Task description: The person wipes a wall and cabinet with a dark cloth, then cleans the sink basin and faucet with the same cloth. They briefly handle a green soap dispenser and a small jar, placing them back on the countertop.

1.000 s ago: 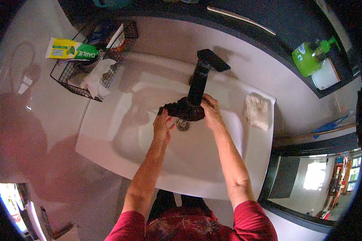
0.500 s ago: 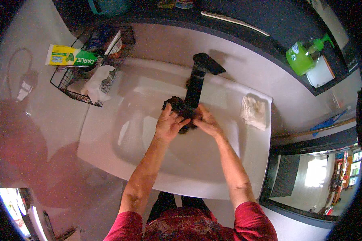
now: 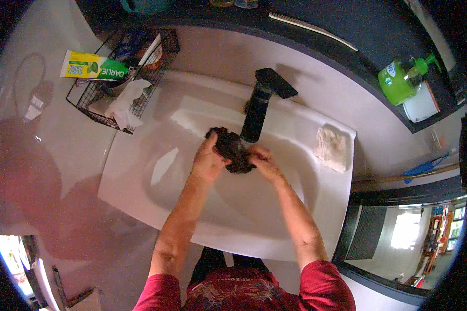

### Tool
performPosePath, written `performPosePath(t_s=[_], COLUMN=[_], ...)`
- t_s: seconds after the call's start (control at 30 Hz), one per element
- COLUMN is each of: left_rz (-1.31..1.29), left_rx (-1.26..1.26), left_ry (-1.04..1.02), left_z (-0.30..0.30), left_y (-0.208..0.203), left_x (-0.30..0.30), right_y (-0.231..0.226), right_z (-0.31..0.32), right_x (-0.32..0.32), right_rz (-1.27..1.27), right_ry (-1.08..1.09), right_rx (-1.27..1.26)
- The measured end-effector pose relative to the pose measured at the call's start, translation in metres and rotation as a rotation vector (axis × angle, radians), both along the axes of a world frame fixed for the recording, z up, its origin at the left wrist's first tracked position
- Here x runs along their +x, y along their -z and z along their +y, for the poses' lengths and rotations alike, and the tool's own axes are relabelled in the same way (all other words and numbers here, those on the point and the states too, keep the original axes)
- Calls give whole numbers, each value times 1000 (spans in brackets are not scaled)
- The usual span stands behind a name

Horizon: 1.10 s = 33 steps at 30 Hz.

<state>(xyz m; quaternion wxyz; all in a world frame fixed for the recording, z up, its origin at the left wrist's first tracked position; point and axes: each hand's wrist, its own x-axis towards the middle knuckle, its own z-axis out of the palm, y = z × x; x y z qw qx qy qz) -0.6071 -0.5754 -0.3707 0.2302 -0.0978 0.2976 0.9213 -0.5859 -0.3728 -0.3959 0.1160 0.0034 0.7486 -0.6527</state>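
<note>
Both of my hands hold a dark brown, crumpled cloth-like bundle (image 3: 234, 152) over the white washbasin (image 3: 213, 230). My left hand (image 3: 208, 159) grips its left side, the thumb on top and some fingers hidden. At the right edge, the fingers of my right hand (image 3: 264, 161) are closed on the same bundle. The black tap (image 3: 256, 116) rises just behind, its spout end close above the bundle's back edge. Whether water runs is hard to make out.
A black wire basket (image 3: 96, 120) with a toothpaste tube (image 3: 94, 66) sits at the back left. On the basin's right rim lies a folded pale cloth (image 3: 331, 149). The dark shelf behind bears a comb (image 3: 312, 31) and a green soap pump bottle (image 3: 398, 83).
My hands have drawn the bundle slightly away from the tap, and more of it shows between them. The right hand's fingers have curled onto its edge. The view has shifted a little.
</note>
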Motion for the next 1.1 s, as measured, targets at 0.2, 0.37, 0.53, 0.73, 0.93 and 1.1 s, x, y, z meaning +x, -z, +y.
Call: performPosePath(t_s=[0.2,0.37,0.53,0.73,0.93,1.1], left_rz=[-287,-374,-304,-104,-502,-485], left_rx=[-480,-149,39,147,-262,-109], left_ry=[-188,82,18,-131,-344,-362], left_z=[-22,7,15,23,-17,-36], left_y=[24,50,62,74,78,64], left_x=[-6,25,33,45,43,47], right_y=[29,25,-39,11,84,83], right_z=[6,-45,-105,-111,-35,-26], right_x=[-2,-8,61,46,5,33], right_rz=[165,128,481,649,417,614], right_ry=[380,435,-52,45,266,-119], right_rx=[513,484,347,555,611,1002])
